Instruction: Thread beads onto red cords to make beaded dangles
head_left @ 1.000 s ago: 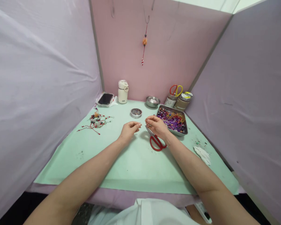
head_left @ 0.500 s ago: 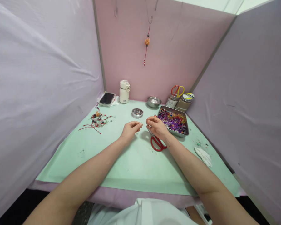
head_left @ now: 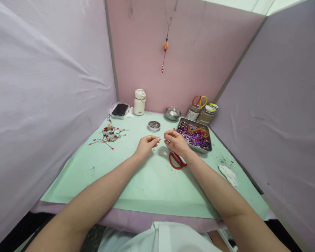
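Observation:
My left hand (head_left: 147, 145) hovers over the middle of the green table, thumb and fingertips pressed together in a pinch. Facing it, a small gap away, my right hand (head_left: 175, 141) has its fingers closed in a pinch too. Whatever either hand holds is too small to make out. Red-handled scissors (head_left: 176, 161) lie partly under my right hand, their blades mostly hidden. To the right sits a metal tray (head_left: 210, 148) of purple beads and threads. Beyond my hands is a round clear dish (head_left: 154, 126) filled with tiny dark pieces.
Strung beadwork (head_left: 110, 133) lies at left. Along the back stand a phone (head_left: 120, 109), white bottle (head_left: 139, 103), steel bowl (head_left: 172, 113) and jars, one with scissors (head_left: 199, 101). A beaded cord (head_left: 165, 46) hangs from a hook. White crumpled cloth (head_left: 228, 175) rests at right.

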`<state>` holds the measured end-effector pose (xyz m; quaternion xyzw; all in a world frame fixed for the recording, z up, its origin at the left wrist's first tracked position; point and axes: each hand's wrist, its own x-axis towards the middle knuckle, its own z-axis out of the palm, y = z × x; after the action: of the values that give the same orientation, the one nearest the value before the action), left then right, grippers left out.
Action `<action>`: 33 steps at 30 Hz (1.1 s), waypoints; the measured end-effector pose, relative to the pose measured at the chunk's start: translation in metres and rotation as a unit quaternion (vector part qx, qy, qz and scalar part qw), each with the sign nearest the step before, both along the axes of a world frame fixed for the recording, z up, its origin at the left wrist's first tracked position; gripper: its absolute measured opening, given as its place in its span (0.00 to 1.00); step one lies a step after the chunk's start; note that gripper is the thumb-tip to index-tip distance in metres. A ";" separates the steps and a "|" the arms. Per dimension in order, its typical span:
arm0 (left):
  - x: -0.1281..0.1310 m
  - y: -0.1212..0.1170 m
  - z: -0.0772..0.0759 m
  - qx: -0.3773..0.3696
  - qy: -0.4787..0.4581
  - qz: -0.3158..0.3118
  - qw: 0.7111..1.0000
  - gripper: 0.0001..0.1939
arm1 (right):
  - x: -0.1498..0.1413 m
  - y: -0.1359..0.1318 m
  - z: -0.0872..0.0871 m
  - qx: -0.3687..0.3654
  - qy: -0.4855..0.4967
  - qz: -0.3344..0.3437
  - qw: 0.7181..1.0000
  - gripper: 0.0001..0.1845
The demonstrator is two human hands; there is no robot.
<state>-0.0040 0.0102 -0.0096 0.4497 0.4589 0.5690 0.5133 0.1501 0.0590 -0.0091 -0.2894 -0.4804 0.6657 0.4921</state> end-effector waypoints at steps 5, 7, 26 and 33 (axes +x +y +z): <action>0.000 -0.001 0.000 -0.003 0.007 0.000 1.000 0.18 | 0.000 0.001 -0.001 0.003 0.000 0.006 1.000 0.12; 0.000 -0.001 0.000 -0.002 0.008 0.000 1.000 0.18 | 0.000 0.001 -0.001 0.008 -0.002 0.008 1.000 0.12; 0.000 -0.001 -0.002 0.009 0.026 -0.003 1.000 0.18 | 0.000 -0.004 -0.006 0.084 -0.137 -0.009 0.987 0.13; 0.000 0.001 -0.004 0.025 0.030 -0.008 0.999 0.17 | -0.002 -0.005 -0.005 0.091 -0.163 -0.031 0.982 0.13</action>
<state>-0.0041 0.0108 -0.0137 0.4825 0.4564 0.5625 0.4924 0.1482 0.0539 -0.0142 -0.3629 -0.6031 0.5476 0.4524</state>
